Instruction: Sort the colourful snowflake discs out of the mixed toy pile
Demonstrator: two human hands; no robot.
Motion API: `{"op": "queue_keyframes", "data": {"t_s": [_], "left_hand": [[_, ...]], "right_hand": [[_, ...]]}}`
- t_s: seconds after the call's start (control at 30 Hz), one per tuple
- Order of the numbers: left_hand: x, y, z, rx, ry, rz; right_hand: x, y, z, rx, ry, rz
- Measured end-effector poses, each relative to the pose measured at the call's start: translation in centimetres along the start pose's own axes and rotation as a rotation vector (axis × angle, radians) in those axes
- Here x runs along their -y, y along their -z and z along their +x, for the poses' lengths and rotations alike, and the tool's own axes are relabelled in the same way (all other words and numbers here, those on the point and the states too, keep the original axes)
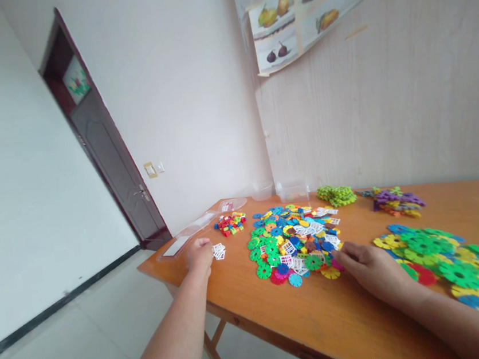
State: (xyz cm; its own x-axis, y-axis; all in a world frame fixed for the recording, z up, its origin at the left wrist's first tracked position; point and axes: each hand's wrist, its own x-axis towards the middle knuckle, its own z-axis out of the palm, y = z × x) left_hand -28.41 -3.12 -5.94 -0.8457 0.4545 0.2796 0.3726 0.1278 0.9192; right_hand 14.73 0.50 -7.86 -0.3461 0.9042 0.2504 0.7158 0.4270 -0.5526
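On the left part of the wooden table, my left hand has its fingers curled together beside a small heap of white lattice window pieces. Whatever those fingers may hold is hidden. My right hand is pinched at the near right edge of a mixed pile of plastic discs. A pink piece lies just by its fingertips, but I cannot tell what is in the pinch. More white lattice pieces are scattered over the notched green, blue, yellow and brown discs in this pile.
Small red, green and blue blocks lie behind the left hand. Large snowflake discs cover the right side, partly behind the right forearm. Green pieces, purple pieces and clear containers line the back. The table edge is near me.
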Motion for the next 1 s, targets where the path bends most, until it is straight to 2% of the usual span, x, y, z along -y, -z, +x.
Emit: {"op": "queue_keyframes", "data": {"t_s": [0.27, 0.4, 0.57, 0.7, 0.77, 0.87, 1.0], "left_hand": [[-0.3, 0.2, -0.5, -0.011, -0.03, 0.054], [-1.1, -0.5, -1.6, 0.031, -0.085, 0.061], [-2.6, -3.0, -4.2, 0.256, -0.302, 0.064], [-4.6, -4.9, -7.4, 0.505, -0.488, 0.042], [-5.9, -5.4, -9.2, 0.583, -0.605, 0.111], [-7.5, -5.9, -11.5, 0.637, -0.752, 0.248], [-8.2, -6.6, -13.2, 0.664, -0.835, 0.439]], "right_hand": [[0.1, 0.1, 0.1, -0.003, 0.01, 0.035], [0.7, 0.5, -0.1, -0.002, 0.0, 0.055], [1.1, 0.7, -0.3, -0.011, 0.009, 0.014], [0.8, 0.6, -0.2, -0.006, 0.009, 0.013], [0.7, 0.4, -0.1, -0.001, 0.004, 0.017], [0.6, 0.3, -0.1, 0.005, -0.005, 0.015], [0.8, 0.4, -0.1, 0.017, -0.007, 0.023]]}}
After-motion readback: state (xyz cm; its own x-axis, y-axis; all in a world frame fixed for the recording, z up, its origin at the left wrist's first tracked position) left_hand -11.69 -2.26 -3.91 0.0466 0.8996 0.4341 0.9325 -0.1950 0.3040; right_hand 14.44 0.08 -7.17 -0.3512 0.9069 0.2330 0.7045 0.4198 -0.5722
